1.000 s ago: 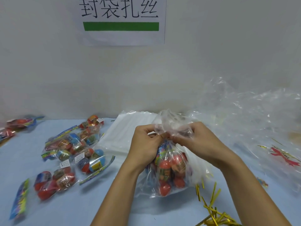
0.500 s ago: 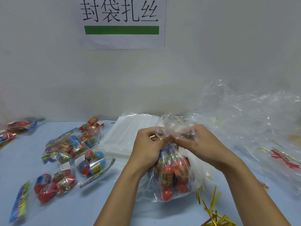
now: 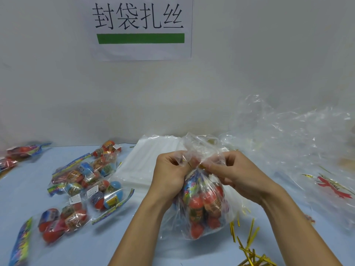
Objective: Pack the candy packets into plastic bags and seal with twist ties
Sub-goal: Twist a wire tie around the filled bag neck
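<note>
Both hands, left grip [image 3: 169,174] and right grip [image 3: 235,174], pinched the gathered neck of a clear plastic bag [image 3: 203,214] holding egg-shaped candy packets [image 3: 196,208].

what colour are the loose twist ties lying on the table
Gold, metallic; the loose twist ties show best at the lower right of the head view.

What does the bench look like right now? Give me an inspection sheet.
Surface: pale blue table.
Job's things: filled plastic bag of candy packets, neck gathered; gold twist tie at the neck; loose candy packets on the left; spare twist ties at the front right; flat bag stack.
Clutter: crumpled clear plastic on the right.
Hands: left hand and right hand both pinch the bag neck.
Cables: nothing seen.
Surroundings: white wall, paper sign with a green bar.
</note>
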A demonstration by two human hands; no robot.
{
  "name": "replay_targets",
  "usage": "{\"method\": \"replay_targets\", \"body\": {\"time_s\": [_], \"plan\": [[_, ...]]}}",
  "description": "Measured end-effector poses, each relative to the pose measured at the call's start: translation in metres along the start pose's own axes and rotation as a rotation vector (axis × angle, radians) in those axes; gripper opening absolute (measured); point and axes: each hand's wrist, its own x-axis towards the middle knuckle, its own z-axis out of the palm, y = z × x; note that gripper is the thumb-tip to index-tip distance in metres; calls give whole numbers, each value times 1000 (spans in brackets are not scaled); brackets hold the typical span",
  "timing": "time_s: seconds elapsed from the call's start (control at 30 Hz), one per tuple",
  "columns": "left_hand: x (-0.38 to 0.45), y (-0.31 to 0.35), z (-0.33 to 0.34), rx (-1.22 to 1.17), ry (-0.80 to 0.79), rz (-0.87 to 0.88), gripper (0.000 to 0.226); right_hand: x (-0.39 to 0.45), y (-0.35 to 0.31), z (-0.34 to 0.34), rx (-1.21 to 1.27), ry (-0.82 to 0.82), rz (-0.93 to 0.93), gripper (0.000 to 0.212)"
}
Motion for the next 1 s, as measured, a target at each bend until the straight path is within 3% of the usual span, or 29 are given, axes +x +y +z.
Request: {"method": "replay_targets", "body": {"time_s": [0.2,0.27,0.37,0.5,0.73,0.87,1.0], "plan": [[-3,5,5,-8,-26,16,17,0,1,0,-6,65,-6,11],[-3,5,6,-4,-13,10,13,1,3,2,26,85,-37,18],[0,2,6,-1,33,-21,8,0,1,7,4,109,-5,4],[1,7,5,-50,15,-102,2,-1,-3,10,-52,113,24,19],[3,16,3,-172,-22,-289,15,-2,-10,13,-169,107,-28,12],[4,16,8,-63,35,-221,14,-1,-12,15,-217,98,-109,26],[3,12,15,76,57,-130,14,-1,-10,13,-229,104,-139,13]]}}
